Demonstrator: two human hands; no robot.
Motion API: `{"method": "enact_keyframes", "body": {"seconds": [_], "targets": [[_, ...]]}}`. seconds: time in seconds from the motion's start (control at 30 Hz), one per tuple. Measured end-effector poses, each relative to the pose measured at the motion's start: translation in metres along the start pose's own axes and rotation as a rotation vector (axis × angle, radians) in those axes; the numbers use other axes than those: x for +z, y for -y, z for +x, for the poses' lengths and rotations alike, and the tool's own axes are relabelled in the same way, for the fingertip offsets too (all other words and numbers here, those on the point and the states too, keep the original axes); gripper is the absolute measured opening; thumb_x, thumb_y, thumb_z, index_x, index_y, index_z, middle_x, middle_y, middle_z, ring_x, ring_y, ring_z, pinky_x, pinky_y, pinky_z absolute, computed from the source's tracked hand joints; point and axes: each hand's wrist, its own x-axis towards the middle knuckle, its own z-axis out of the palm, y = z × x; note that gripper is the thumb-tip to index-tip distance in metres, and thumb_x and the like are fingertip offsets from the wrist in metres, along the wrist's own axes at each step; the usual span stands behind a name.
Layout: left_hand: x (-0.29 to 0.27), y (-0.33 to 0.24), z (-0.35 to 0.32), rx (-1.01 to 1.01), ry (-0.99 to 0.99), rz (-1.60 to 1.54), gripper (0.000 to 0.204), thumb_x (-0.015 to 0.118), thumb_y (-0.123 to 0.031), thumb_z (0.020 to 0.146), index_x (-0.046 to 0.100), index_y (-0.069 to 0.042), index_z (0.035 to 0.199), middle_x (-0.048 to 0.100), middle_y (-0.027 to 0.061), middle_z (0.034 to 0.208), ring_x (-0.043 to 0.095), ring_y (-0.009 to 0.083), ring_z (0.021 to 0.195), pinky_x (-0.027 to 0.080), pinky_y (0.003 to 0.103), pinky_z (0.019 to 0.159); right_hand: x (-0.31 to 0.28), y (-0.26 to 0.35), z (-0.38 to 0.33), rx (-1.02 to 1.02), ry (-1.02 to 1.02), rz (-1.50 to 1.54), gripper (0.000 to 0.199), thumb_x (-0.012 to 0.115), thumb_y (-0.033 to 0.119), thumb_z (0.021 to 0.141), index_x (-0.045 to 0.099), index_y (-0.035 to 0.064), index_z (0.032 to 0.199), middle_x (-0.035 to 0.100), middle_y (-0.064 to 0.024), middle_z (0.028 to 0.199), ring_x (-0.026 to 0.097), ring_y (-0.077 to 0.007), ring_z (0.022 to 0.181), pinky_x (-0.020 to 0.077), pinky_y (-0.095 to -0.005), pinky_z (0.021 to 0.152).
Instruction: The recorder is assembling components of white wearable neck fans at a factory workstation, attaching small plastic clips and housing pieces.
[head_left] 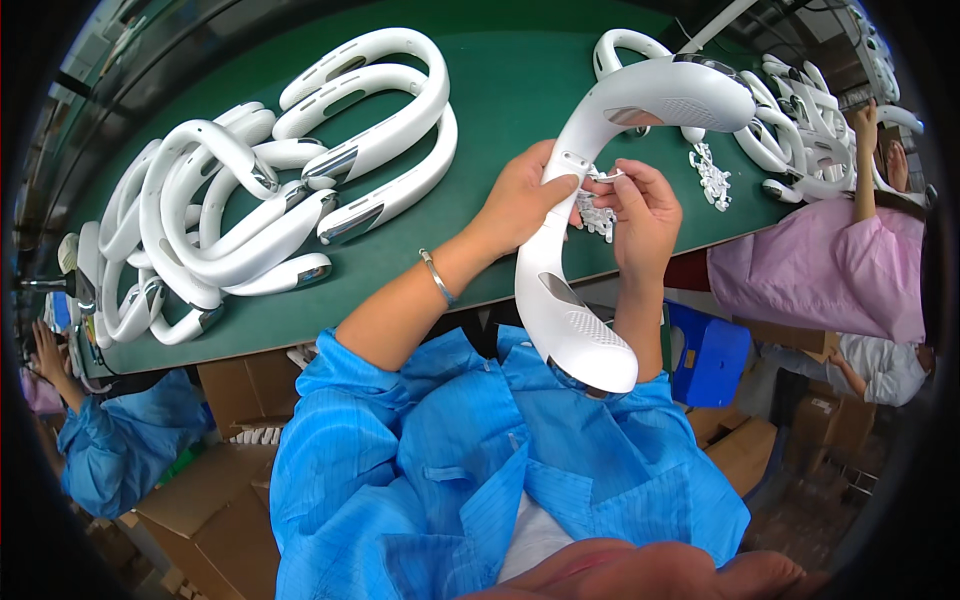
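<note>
I hold a white U-shaped neck fan housing (575, 290) upright over the edge of the green table (500, 90). My left hand (520, 200) grips its middle bend from the left, thumb on the shell. My right hand (645, 215) pinches a small white clip part (608, 178) against the inner side of the housing. A little heap of the same small white parts (598, 218) lies on the table just behind my fingers. I wear a blue smock and a metal bracelet (437, 277) on the left wrist.
A large pile of white fan housings (250, 190) covers the table's left. More housings (810, 110) and small parts (712, 172) lie at the right, by a person in pink (820, 265). Another person in blue (115, 440) sits left. Cardboard boxes (215, 510) and a blue stool (710, 355) stand below.
</note>
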Motion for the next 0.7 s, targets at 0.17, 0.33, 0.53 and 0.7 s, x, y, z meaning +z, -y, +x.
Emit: {"method": "enact_keyframes", "body": {"seconds": [0.17, 0.33, 0.53, 0.7], "targets": [[-0.008, -0.002, 0.001, 0.003, -0.067, 0.034, 0.037, 0.052, -0.005, 0.088, 0.044, 0.001, 0.124, 0.064, 0.0130, 0.097, 0.062, 0.0131, 0.062, 0.053, 0.025, 0.048, -0.053, 0.003, 0.037, -0.079, -0.147, -0.574, 0.018, 0.058, 0.003, 0.085, 0.066, -0.0007, 0.101, 0.064, -0.0073, 0.081, 0.061, -0.0127, 0.067, 0.0490, -0.0253, 0.057], [-0.009, -0.001, 0.005, -0.004, -0.068, 0.017, 0.034, 0.050, -0.004, 0.088, 0.045, 0.001, 0.121, 0.064, 0.0130, 0.096, 0.062, 0.0127, 0.061, 0.052, 0.023, 0.047, -0.126, -0.015, 0.083, -0.488, -0.127, -1.588, 0.015, 0.060, 0.004, 0.081, 0.068, 0.0049, 0.093, 0.063, -0.0117, 0.079, 0.063, -0.0264, 0.068, 0.0498, -0.0358, 0.062], [-0.010, 0.002, 0.007, -0.014, -0.090, 0.002, 0.032, 0.050, -0.003, 0.088, 0.045, 0.001, 0.120, 0.063, 0.0126, 0.095, 0.060, 0.0123, 0.061, 0.052, 0.024, 0.049, -0.115, -0.022, 0.074, -0.527, -0.078, -1.584, 0.011, 0.062, 0.005, 0.078, 0.067, 0.0039, 0.088, 0.062, -0.0129, 0.082, 0.061, -0.0304, 0.072, 0.0491, -0.0386, 0.064], [-0.009, 0.002, 0.005, -0.054, -0.129, -0.006, 0.031, 0.050, -0.003, 0.089, 0.044, 0.001, 0.119, 0.064, 0.0116, 0.095, 0.059, 0.0117, 0.059, 0.052, 0.025, 0.050, -0.047, -0.010, 0.036, -0.350, 0.421, -1.025, 0.013, 0.067, 0.005, 0.072, 0.065, 0.0050, 0.086, 0.063, -0.0083, 0.083, 0.060, -0.0263, 0.075, 0.0487, -0.0347, 0.065]]}}
